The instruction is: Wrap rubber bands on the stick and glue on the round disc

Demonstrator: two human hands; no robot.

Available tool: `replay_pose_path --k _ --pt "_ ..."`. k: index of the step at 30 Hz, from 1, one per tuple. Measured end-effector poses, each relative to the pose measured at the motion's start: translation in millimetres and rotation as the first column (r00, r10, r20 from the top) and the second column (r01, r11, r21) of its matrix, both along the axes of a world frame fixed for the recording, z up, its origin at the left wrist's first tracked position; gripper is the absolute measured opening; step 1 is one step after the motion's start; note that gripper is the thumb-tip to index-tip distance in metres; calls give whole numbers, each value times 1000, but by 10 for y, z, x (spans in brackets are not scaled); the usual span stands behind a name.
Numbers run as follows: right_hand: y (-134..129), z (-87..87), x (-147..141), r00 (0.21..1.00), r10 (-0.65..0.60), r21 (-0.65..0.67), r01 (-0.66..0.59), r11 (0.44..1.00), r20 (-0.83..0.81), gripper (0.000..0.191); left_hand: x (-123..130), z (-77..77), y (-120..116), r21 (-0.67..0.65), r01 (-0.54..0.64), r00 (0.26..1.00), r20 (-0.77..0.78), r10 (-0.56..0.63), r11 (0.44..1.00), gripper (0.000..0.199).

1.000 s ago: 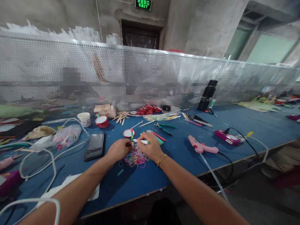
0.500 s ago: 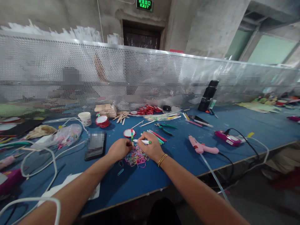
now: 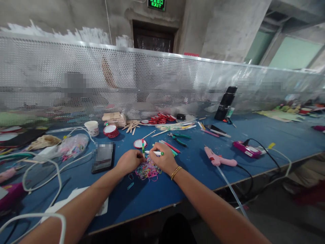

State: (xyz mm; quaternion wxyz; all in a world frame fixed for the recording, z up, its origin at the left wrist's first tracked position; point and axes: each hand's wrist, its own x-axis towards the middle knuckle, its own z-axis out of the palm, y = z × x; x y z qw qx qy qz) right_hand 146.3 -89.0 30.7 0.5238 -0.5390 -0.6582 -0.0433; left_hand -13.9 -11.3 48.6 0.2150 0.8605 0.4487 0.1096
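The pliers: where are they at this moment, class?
In the head view, the pliers lie on the table, a little right of centre, beyond the right hand, between the red pen and the sticks farther back.

Forearms [image 3: 93, 191] angled inward; left grip [image 3: 130, 162] pinched, right grip [image 3: 164, 158] curled just beside.

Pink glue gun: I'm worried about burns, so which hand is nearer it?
Right. The right hand, holding a marker, is left of the pink glue gun; the left hand is farther left.
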Motion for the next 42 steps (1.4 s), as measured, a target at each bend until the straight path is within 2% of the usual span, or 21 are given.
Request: replay_pose_path --k 4,9,14,18,23,27,32,36,42 --pt "1 -5 0 999 28 -4 -28 1000 20 17 0 -2 0 -3 2 1000 -2 -2 1000 26" --pt "-4 2 5 999 -27 2 27 1000 23 17 4 4 -10 4 3 1000 5 -3 1000 26" --pt "-9 6 3 999 3 -14 -2 1000 48 16 7 21 -27 -3 -3 1000 5 3 1000 26" --pt "-7 -2 7 998 -43 -2 43 999 36 16 5 17 -24 4 -4 1000 -5 4 1000 25" --pt "-10 3 5 999 1 -8 0 1000 47 18 1 -1 -9 14 -3 1000 0 3 1000 25" --pt "-12 7 4 998 -50 10 50 999 34 17 0 -5 -2 6 5 1000 2 -5 1000 25" --pt "-9 5 6 999 -10 -6 10 1000 53 17 -1 5 -11 18 0 1000 -20 1 1000 24" --pt "-7 8 7 999 -45 9 45 999 25 16 1 12 -20 31 -3 1000 -26 4 1000 24" --pt "-9 13 -1 999 -11 -4 11 1000 41 17 6 15 -22 18 -7 1000 -23 7 1000 21"
